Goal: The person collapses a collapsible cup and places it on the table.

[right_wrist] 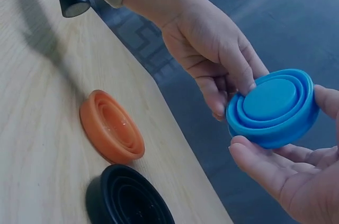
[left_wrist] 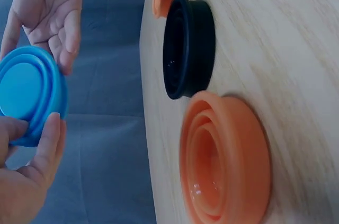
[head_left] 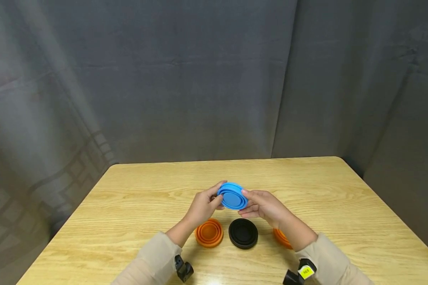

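Above the table, a blue collapsible cup (head_left: 232, 196), folded flat in rings, is held between both hands. My left hand (head_left: 204, 202) pinches its left edge, the thumb lying on the ringed face in the right wrist view. On the opposite edge, my right hand (head_left: 265, 206) grips with the thumb on the rim and the other fingers beneath. Under the hands lie an orange collapsible cup (head_left: 209, 233) and a black collapsible cup (head_left: 243, 233), both flattened. Another orange one (head_left: 282, 238) is partly hidden by the right forearm.
The light wooden table (head_left: 146, 198) spreads out around the cups. Grey curtains (head_left: 185, 87) hang behind its far edge and along the sides. Both wrists carry small black cameras, one (head_left: 183, 269) on the left.
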Tool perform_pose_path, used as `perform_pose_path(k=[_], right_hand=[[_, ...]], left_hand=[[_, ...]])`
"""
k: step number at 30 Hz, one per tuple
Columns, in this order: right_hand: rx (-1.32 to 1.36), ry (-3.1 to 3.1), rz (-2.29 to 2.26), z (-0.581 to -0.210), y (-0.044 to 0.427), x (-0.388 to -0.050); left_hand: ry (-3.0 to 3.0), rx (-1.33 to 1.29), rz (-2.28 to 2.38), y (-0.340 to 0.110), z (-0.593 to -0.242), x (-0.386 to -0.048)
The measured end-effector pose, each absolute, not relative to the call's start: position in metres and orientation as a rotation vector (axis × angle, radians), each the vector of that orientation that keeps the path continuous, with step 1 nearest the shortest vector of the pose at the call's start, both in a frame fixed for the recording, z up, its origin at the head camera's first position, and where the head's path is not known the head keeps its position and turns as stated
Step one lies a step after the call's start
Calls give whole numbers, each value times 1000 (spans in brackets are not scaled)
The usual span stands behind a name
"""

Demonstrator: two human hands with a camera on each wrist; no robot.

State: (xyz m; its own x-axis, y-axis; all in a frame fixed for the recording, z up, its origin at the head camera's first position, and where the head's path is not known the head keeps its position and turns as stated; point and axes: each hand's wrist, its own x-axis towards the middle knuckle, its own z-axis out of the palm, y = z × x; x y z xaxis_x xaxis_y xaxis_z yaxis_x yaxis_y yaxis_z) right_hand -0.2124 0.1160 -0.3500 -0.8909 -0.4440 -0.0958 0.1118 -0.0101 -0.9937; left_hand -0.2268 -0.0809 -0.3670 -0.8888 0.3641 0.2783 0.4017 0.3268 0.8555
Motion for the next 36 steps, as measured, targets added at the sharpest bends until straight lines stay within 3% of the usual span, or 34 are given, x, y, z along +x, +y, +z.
perform_pose_path(k=[10,18,26,36], right_hand=[[-236,2020,-2038,-353,115,-213],[-327,2047,-2019,-355,116,-218],[-326,2092,-1999,-365,115,-223],[-352,2092,-1960,-379,116,-230]], left_hand=[[-2559,-823,-1919,-92,-359,-225],[-2494,-795,-2149,-98,-357,-226],[-2556,-739,-2101,-95,-350,-223],[-2640,-736,-1967,-96,-373,-238]])
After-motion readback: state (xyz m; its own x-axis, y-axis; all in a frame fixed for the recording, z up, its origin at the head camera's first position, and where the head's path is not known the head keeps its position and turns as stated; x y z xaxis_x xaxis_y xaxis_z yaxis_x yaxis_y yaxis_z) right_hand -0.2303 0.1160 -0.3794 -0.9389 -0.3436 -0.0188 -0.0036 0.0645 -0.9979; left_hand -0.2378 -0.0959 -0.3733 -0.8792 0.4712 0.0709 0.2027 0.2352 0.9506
